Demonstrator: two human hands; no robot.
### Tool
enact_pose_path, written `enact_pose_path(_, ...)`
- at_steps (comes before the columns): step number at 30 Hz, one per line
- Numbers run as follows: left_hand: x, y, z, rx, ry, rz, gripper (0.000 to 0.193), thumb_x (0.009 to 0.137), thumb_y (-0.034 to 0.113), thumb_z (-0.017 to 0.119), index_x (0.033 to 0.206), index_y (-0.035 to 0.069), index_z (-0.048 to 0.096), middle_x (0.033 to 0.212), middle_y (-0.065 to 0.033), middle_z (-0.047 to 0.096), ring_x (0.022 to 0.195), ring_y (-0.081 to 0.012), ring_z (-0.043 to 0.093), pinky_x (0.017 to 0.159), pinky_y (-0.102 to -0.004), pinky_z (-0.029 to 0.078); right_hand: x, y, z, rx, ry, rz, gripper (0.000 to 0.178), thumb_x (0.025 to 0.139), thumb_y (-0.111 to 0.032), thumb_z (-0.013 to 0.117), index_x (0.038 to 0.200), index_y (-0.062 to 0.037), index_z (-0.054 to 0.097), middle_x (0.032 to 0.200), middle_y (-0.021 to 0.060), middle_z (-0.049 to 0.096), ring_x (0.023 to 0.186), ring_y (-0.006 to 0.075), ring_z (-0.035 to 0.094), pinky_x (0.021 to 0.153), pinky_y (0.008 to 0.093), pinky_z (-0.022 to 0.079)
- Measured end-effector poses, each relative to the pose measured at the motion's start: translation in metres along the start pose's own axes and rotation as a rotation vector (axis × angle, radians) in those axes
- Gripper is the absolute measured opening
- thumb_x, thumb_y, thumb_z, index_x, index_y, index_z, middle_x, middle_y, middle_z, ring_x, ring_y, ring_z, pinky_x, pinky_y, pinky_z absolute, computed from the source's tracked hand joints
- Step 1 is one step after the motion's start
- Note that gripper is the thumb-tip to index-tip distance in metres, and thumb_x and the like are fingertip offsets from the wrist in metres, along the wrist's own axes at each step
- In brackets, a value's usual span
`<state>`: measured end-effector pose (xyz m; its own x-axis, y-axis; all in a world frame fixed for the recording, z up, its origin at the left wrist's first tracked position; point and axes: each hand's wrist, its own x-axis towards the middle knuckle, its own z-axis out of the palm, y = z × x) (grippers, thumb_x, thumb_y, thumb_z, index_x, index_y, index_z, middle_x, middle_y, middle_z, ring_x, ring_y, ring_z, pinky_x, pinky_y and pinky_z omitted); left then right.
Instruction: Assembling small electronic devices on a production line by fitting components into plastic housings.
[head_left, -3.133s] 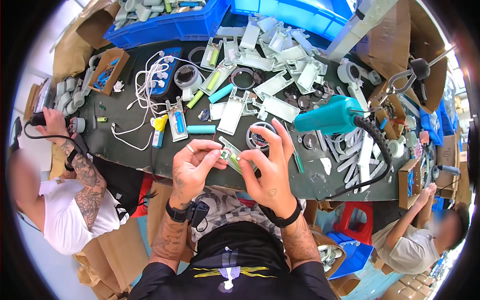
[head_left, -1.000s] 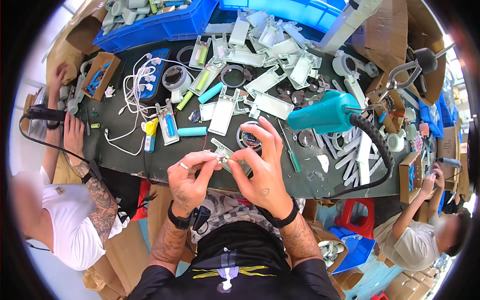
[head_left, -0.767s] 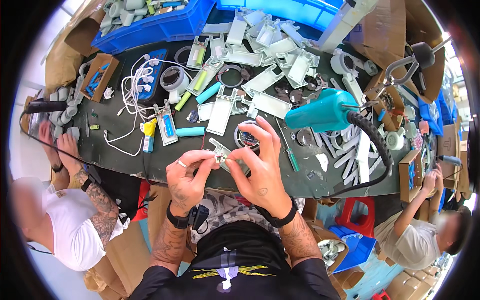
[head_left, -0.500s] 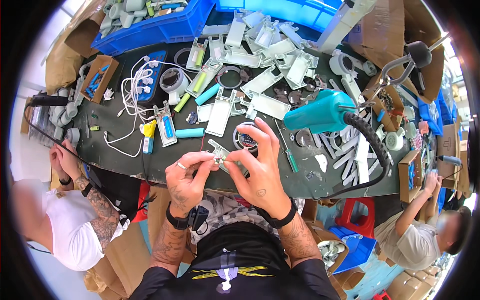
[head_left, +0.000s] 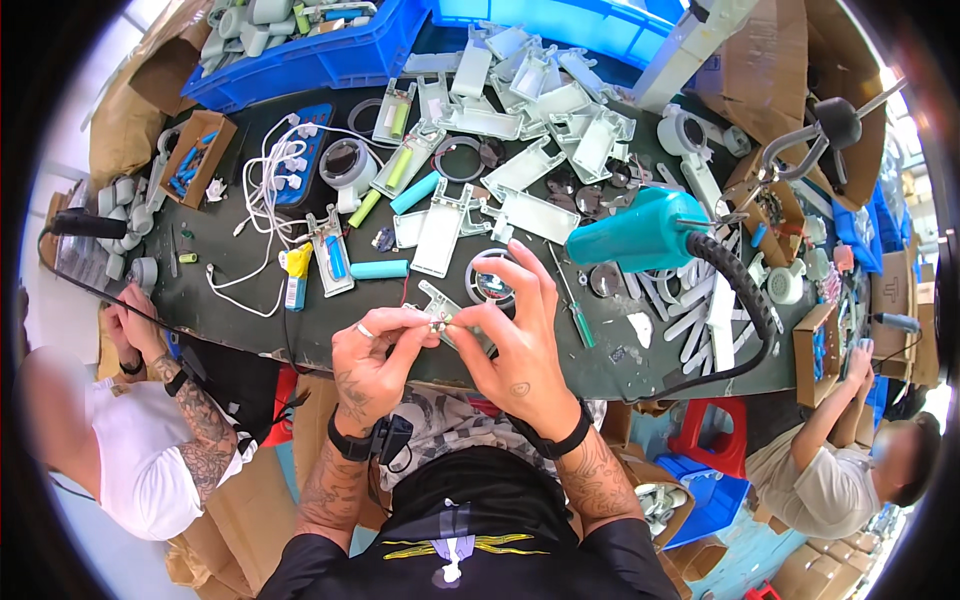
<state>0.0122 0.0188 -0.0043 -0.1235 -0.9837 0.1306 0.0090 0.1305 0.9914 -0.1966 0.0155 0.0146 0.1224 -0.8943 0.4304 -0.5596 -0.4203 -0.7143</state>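
Observation:
Between my two hands, near the table's front edge, is a small electronic part (head_left: 438,326), too tiny to make out fully. My left hand (head_left: 372,368) pinches it from one side with thumb and forefinger. On the other side my right hand (head_left: 518,352) pinches it too, its other fingers raised. Just beyond my fingertips lies a pale plastic housing (head_left: 436,294), partly covered by the hands. Beside the right hand's fingers sits a round grey ring-shaped part (head_left: 483,268) with a dark inside. A teal battery cell (head_left: 380,269) rests beyond my left hand.
A teal power tool (head_left: 625,230) hangs over the table at right, its black cable curving down. A green-handled screwdriver (head_left: 582,325) lies nearby. Pale housings (head_left: 525,210) pile up beyond, before a blue bin (head_left: 320,65). White cables (head_left: 262,190) tangle at left. Co-workers sit at both sides.
My hands stay in nearly the same place, still pinching the small part. The fingers have shifted only slightly.

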Motion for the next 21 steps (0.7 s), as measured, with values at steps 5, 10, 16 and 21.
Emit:
enact_pose_path(5,0.003,0.005,0.0,-0.058,-0.018,-0.075,0.016,0.104,-0.01,0.069,0.119,-0.005,0.072,0.107,-0.013,0.079,0.096,-0.0175,0.079,0.088,-0.0305,0.065,-0.001,-0.003,-0.001,0.02,0.014,0.009,0.025,0.083,-0.003,0.084,0.104,-0.0095,0.071,0.154,0.0187,0.053,0.153,0.05,0.041,0.122,0.0591,0.037)
enact_pose_path(10,0.01,0.011,0.0,0.011,-0.117,-0.024,0.026,0.098,-0.012,0.073,0.122,-0.005,0.073,0.112,-0.012,0.078,0.101,-0.0175,0.079,0.091,-0.0306,0.064,0.0,-0.001,-0.001,0.036,0.019,0.025,0.054,0.082,-0.001,0.079,0.134,-0.0099,0.067,0.157,0.0219,0.048,0.152,0.0511,0.042,0.122,0.0591,0.036)
enact_pose_path(16,0.01,0.008,-0.006,0.072,-0.165,0.011,0.031,0.093,-0.013,0.077,0.122,-0.002,0.075,0.111,-0.0104,0.078,0.101,-0.0189,0.079,0.091,-0.0311,0.065,0.001,-0.003,-0.007,0.176,0.015,0.079,0.071,0.085,0.0,0.074,0.152,-0.0039,0.055,0.16,0.0242,0.046,0.149,0.0485,0.045,0.123,0.0557,0.038)
enact_pose_path(21,0.013,0.012,-0.007,0.182,-0.218,0.072,0.033,0.088,-0.008,0.082,0.119,0.001,0.076,0.107,-0.0105,0.077,0.093,-0.0197,0.078,0.083,-0.032,0.063,0.0,0.004,-0.003,0.175,0.06,0.121,0.071,0.088,0.001,0.071,0.155,0.0013,0.049,0.161,0.0265,0.046,0.145,0.0479,0.049,0.122,0.0531,0.041)
